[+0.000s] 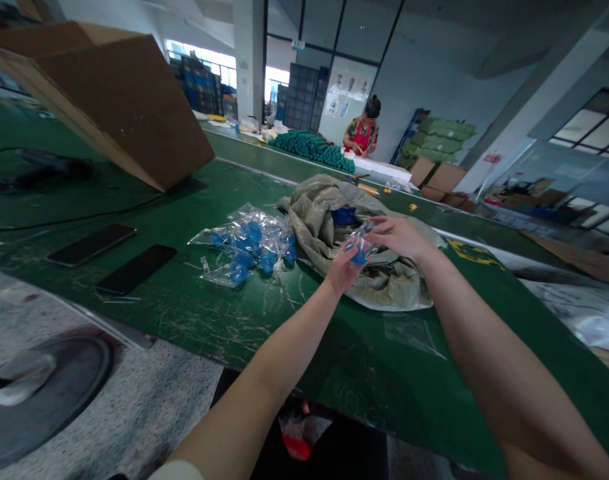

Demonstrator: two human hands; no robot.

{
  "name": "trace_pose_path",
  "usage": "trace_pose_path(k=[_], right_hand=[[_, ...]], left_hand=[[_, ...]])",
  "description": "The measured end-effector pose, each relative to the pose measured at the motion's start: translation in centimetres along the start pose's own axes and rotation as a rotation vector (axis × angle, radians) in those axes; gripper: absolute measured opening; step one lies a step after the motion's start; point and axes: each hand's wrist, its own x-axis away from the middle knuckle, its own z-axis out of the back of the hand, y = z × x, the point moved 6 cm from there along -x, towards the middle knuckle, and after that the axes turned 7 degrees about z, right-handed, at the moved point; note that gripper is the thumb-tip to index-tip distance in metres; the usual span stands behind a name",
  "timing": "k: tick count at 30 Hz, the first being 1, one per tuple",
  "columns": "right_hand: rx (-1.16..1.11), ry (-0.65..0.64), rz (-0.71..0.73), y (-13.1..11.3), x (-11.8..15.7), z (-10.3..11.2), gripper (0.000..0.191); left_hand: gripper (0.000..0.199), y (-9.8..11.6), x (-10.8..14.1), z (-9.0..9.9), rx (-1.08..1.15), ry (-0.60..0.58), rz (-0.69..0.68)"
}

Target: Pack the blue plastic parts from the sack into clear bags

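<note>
In front of a rumpled grey-green woven sack [309, 220], my left hand [343, 270] is closed around a clear plastic bag with a blue item [358, 255] inside. My right hand [397, 237] pinches the upper end of the same bag. The exact kind of the blue item is too small to tell. Deep in the sack's opening, something dark blue [343, 216] shows. Left of the sack lies a pile of clear bags holding blue pieces [251, 237]. A flat clear bag [414, 332] rests on the table near the sack's front edge.
Two dark phones [137, 268] lie on the green table [194, 313] at left. Behind them are a black power tool with a cord [54, 167] and a tilted cardboard box [119, 107]. Across the table, a person in a red apron [364, 137] stands near stacked green rolls [309, 148].
</note>
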Motion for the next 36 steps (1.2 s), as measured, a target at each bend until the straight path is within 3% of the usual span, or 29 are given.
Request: trace_pose_path(k=[6,8,10,12,14,21,28,32,36], right_hand=[[-0.173,-0.075,-0.308,3.4,-0.4,0.3,0.073],[-0.229,-0.16,-0.356,4.1,-0.7,0.2,0.062],[-0.213,-0.223,-0.373,4.6,-1.0,0.3,0.038],[-0.158,-0.228,-0.383,4.8,-1.4,0.5,0.02],[-0.085,-0.213,-0.394,4.9,-1.7,0.7,0.019],[0.006,-0.102,-0.241,3.4,-2.3,0.5,0.019],[0.027,-0.127,-0.229,3.0,-2.1,0.5,0.019],[-0.101,-0.045,-0.243,3.7,-1.5,0.4,0.02],[-0.251,0.017,-0.111,4.1,-0.6,-0.1,0.033]], left_hand=[[0.031,-0.4,-0.4,-0.1,0.023,-0.027,0.007],[0.031,-0.6,-0.6,0.1,0.011,-0.014,0.013],[0.031,-0.9,-0.8,0.4,-0.016,0.012,0.023],[0.03,-1.2,-1.0,0.6,-0.031,0.013,0.036],[0.03,-1.5,-1.2,0.7,-0.031,-0.004,0.047],[0.031,-2.2,-1.9,1.5,0.012,-0.061,0.028],[0.024,-3.1,-2.3,2.9,0.002,0.045,0.051],[0.019,-3.0,-2.7,3.1,-0.006,0.099,0.025],[0.016,-2.9,-3.2,3.2,0.059,0.138,0.048]])
